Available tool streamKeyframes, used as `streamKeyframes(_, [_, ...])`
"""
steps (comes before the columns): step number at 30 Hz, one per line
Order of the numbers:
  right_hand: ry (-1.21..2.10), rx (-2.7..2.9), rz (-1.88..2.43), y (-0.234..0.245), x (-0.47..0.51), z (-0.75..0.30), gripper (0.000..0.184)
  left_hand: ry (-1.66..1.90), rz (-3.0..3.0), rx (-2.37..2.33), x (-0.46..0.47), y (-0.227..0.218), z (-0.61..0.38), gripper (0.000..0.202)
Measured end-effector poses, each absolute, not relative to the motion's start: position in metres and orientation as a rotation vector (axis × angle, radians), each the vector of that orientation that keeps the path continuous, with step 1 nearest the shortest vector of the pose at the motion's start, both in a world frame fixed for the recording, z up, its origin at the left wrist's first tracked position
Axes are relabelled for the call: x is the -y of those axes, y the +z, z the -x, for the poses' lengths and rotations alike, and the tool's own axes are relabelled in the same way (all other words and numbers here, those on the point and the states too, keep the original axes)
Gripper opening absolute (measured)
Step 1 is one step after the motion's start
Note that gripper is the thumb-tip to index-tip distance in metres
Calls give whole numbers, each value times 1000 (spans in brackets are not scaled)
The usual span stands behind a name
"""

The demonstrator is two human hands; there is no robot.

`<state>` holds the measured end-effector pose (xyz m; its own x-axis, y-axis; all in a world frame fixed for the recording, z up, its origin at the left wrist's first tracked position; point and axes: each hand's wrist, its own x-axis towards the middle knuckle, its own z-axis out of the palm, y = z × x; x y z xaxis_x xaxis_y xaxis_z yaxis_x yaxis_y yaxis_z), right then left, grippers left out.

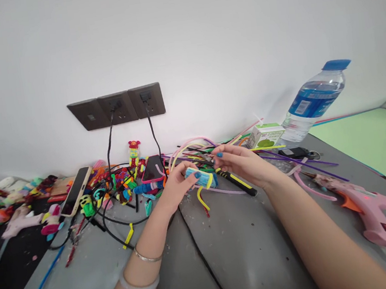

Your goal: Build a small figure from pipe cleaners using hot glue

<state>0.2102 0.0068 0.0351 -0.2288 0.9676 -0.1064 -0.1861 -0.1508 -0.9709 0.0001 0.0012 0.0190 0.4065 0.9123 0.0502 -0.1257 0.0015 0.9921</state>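
Observation:
My left hand (181, 185) is closed round a light-blue bundle of pipe cleaners (199, 178) with a yellow edge. A yellow pipe cleaner end (202, 200) curls down from it toward the table. To the right of the bundle, my right hand (240, 163) has its thumb and fingers drawn together in a pinch. Whatever lies between those fingertips is too small to make out. Under the right hand rests a black and yellow tool handle (236, 182). Loose pipe cleaners in pink, yellow and purple (188, 149) lie behind both hands.
On the right lie a pink glue gun (369, 211), a tilted-looking water bottle (315, 100) and a small green-and-white carton (266, 136). Phones (77, 190) and several pipe-cleaner figures (87, 206) crowd the left. Black cables (200, 252) cross the grey table. Another person's arm shows far left.

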Motion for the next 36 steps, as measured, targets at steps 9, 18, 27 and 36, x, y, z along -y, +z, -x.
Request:
streamKeyframes(9, [1325, 978, 1034, 33, -14, -215, 26, 625, -2060, -764, 14, 20, -11, 33])
streamKeyframes(18, [1319, 945, 1021, 31, -14, -212, 26, 591, -2214, -693, 17, 16, -17, 23])
streamKeyframes(27, [1338, 929, 990, 32, -13, -211, 24, 615, -2206, -576, 15, 18, -15, 25])
streamKeyframes(36, [1357, 891, 981, 32, -15, -211, 28, 689, -2189, -620, 16, 18, -17, 14])
